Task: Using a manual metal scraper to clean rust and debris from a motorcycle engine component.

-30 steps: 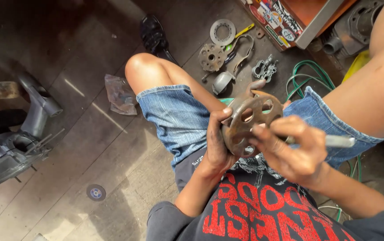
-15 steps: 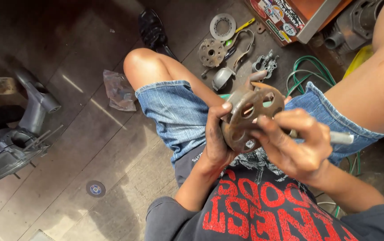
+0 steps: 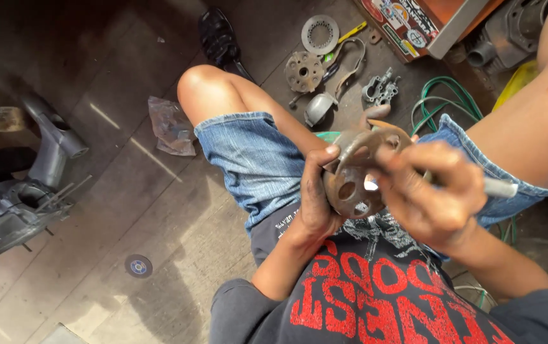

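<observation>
1. Our left hand (image 3: pixel 315 197), right of centre in the frame, is wrapped around the edge of a rusty round metal disc with holes (image 3: pixel 356 169), thumb over its rim, holding it up above our lap.
2. Our right hand (image 3: pixel 433 191) is curled shut around a thin metal tool (image 3: pixel 500 187), whose grey handle sticks out toward the right; its tip sits against the disc's face, though we cannot tell exactly where it touches.
3. We judge the work on the disc to be mid-way: it is in hand and being worked with the tool, and it is not yet set down with the rest.
4. Beyond our knee, in the upper middle, loose parts lie on the floor: a flat toothed ring (image 3: pixel 320 34), a smaller holed disc (image 3: pixel 304 71) and a grey clamp piece (image 3: pixel 380 89).
5. A green hose (image 3: pixel 442 105) coils at upper right.
6. A grey engine casing (image 3: pixel 19 204) lies at the left edge.
</observation>
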